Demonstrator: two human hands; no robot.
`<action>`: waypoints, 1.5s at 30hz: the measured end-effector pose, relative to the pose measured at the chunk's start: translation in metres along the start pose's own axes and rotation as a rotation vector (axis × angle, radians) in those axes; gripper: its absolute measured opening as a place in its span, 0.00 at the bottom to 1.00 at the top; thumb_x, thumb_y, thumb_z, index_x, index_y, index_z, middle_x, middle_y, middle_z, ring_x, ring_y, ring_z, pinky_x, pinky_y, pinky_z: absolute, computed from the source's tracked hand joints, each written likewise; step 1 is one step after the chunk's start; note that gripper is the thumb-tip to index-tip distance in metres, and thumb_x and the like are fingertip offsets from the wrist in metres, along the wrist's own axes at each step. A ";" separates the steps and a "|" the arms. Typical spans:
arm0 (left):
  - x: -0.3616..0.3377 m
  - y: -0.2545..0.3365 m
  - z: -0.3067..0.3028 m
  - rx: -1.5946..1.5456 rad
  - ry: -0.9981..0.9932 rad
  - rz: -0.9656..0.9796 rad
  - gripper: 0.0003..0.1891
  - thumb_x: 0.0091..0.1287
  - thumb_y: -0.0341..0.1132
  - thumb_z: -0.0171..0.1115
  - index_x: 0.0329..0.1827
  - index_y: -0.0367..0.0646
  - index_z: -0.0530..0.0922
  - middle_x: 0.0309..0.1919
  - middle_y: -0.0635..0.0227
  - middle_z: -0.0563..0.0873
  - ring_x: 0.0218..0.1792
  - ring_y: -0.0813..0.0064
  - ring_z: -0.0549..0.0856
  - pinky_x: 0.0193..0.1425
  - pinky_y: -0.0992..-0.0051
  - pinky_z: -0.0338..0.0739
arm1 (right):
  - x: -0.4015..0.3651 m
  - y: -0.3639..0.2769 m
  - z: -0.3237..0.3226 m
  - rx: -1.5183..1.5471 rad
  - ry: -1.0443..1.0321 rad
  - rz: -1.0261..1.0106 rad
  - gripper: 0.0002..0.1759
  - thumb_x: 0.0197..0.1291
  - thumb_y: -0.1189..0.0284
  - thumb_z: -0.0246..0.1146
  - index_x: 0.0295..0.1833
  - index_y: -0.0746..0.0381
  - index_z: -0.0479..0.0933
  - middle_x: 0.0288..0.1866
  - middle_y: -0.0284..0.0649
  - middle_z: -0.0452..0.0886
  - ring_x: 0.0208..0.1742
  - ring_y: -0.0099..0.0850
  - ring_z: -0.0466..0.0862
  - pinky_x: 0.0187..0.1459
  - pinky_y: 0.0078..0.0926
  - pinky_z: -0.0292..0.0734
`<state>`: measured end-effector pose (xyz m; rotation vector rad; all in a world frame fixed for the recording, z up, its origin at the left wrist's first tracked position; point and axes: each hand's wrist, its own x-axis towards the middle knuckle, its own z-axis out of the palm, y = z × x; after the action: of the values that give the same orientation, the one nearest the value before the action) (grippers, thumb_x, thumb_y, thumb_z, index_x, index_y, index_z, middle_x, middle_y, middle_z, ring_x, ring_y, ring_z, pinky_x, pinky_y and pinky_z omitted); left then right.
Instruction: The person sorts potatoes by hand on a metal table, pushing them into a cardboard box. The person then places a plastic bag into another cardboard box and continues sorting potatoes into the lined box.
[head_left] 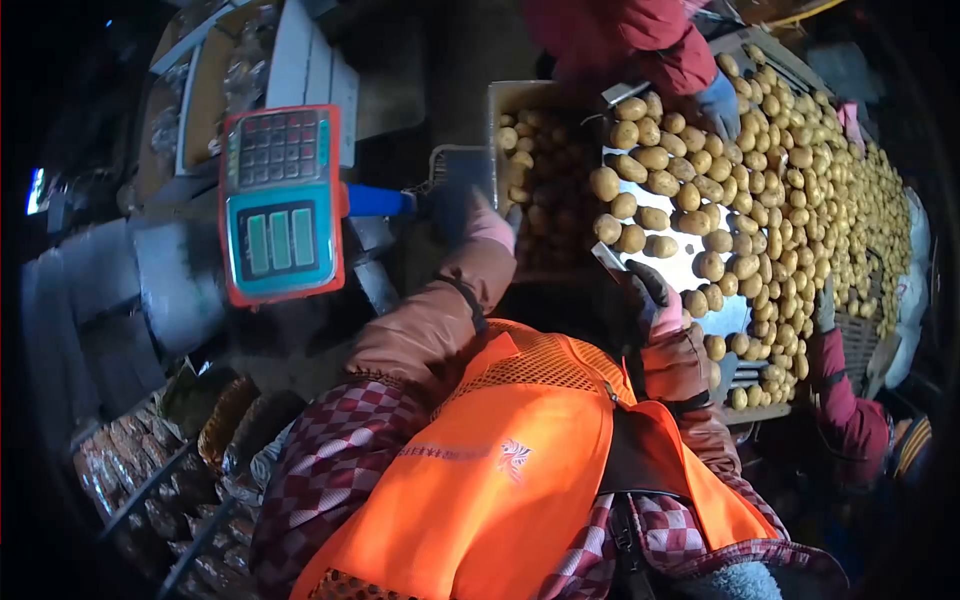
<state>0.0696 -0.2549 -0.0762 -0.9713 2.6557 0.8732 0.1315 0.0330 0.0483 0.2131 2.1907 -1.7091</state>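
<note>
Potatoes on the desk and in the box.
Head view: left hand beside the box, blurred; right hand at the desk's edge. I cannot tell how open either hand's fingers are or whether they hold anything.

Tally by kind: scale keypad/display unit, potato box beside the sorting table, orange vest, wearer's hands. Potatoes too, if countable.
Scale keypad/display unit: 1
Potato box: 1
Orange vest: 1
Wearer's hands (left, right): 2
Total: 5
Potatoes excluded: too many, overlapping.
</note>
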 end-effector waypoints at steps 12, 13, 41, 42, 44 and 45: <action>0.076 -0.050 -0.029 0.441 -0.409 0.018 0.20 0.71 0.48 0.57 0.58 0.46 0.83 0.58 0.50 0.84 0.61 0.50 0.82 0.66 0.57 0.77 | 0.012 0.001 0.007 -0.023 0.193 0.016 0.18 0.66 0.78 0.65 0.60 0.65 0.80 0.53 0.40 0.87 0.56 0.26 0.84 0.60 0.26 0.76; 0.083 -0.050 -0.038 0.449 -0.406 0.022 0.19 0.71 0.45 0.57 0.58 0.46 0.83 0.58 0.50 0.83 0.61 0.49 0.82 0.66 0.57 0.77 | 0.019 -0.001 0.011 0.037 0.252 -0.002 0.17 0.66 0.80 0.63 0.61 0.65 0.80 0.54 0.41 0.86 0.57 0.27 0.83 0.62 0.24 0.75; 0.167 0.037 0.041 0.436 -0.264 0.742 0.54 0.50 0.20 0.72 0.80 0.69 0.56 0.82 0.61 0.53 0.79 0.49 0.57 0.79 0.59 0.63 | 0.143 0.001 -0.046 -1.176 0.106 -0.506 0.26 0.57 0.61 0.67 0.63 0.42 0.78 0.74 0.31 0.72 0.80 0.53 0.58 0.72 0.71 0.49; 0.179 0.039 0.043 0.250 -0.283 0.547 0.53 0.53 0.22 0.72 0.81 0.66 0.55 0.80 0.58 0.57 0.75 0.48 0.65 0.75 0.59 0.69 | 0.144 -0.003 -0.047 -1.183 0.116 -0.514 0.25 0.58 0.61 0.67 0.63 0.42 0.79 0.73 0.30 0.72 0.79 0.53 0.59 0.72 0.70 0.50; 0.178 0.031 0.039 0.172 -0.158 0.516 0.48 0.59 0.25 0.69 0.81 0.67 0.54 0.78 0.55 0.61 0.71 0.47 0.72 0.72 0.57 0.72 | 0.143 -0.006 -0.043 -1.181 0.126 -0.535 0.23 0.60 0.62 0.66 0.62 0.43 0.79 0.72 0.30 0.74 0.79 0.53 0.60 0.71 0.70 0.52; 0.161 0.044 0.028 0.258 -0.255 0.309 0.45 0.63 0.29 0.65 0.81 0.70 0.54 0.76 0.52 0.65 0.69 0.47 0.73 0.71 0.57 0.73 | 0.145 -0.002 -0.043 -1.158 0.153 -0.570 0.20 0.61 0.62 0.66 0.60 0.45 0.81 0.70 0.31 0.76 0.78 0.54 0.62 0.70 0.69 0.54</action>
<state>-0.0836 -0.2971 -0.1358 -0.3694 2.6429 0.6336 -0.0111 0.0600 0.0061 -0.6349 3.1285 -0.3375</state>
